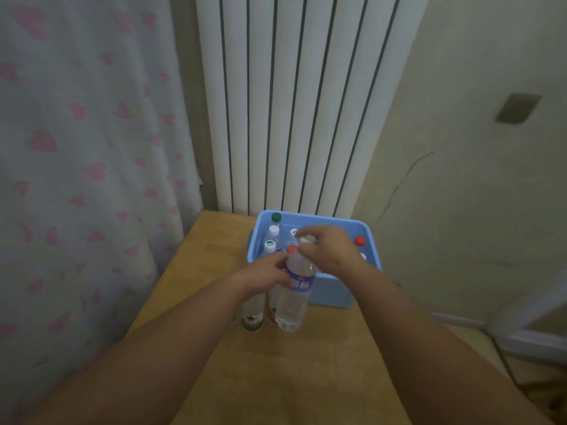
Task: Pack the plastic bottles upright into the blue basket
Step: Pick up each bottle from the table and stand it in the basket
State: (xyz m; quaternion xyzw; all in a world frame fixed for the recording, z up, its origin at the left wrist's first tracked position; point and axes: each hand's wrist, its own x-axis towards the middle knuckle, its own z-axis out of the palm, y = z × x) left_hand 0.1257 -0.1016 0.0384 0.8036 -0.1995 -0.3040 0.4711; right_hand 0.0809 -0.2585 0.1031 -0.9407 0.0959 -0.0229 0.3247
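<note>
- I count one blue basket (329,291) on one wooden table (276,378).
- Six bottle caps show inside it, though my hands hide part.
- Three bottles remain outside: one lifted clear bottle (296,297), two standing behind it.

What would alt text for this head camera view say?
Two hands lift a clear bottle with a blue label beside a blue basket already holding several upright bottles, the right hand at its cap and the left hand by its shoulder. Two more bottles stand on the wooden table.
</note>
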